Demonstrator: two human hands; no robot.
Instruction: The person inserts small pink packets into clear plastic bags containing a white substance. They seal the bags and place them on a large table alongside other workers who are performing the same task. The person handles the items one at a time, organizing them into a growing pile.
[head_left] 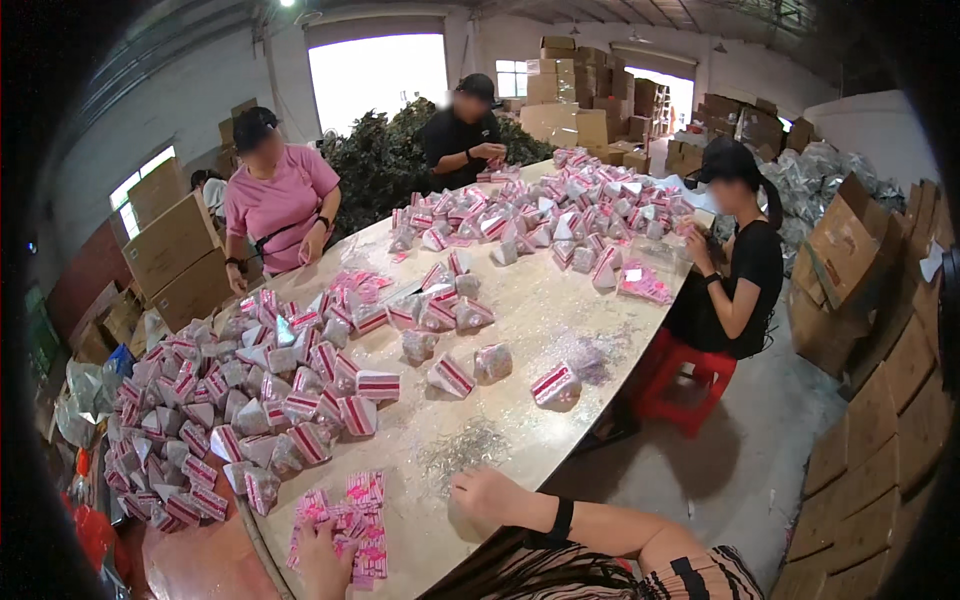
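Note:
At the near edge of the table, my left hand (325,562) is on a stack of pink and white printed cards (368,520), its fingers and thumb bent around one of them. My right hand (487,497) rests with curled fingers just beside a small heap of silvery shreds (465,450); whatever is inside those fingers is hidden. Beyond it lie a few wedge-shaped clear packets with pink striped bands, such as one packet (555,384) and another (452,376). A large heap of the same packets (260,400) covers the table's left side.
Another packet heap (570,215) fills the far end of the pale table (520,330). Three co-workers work around it: a person in pink (285,200), one behind (465,140), one on a red stool (685,385). Flattened cardboard (870,470) lines the right.

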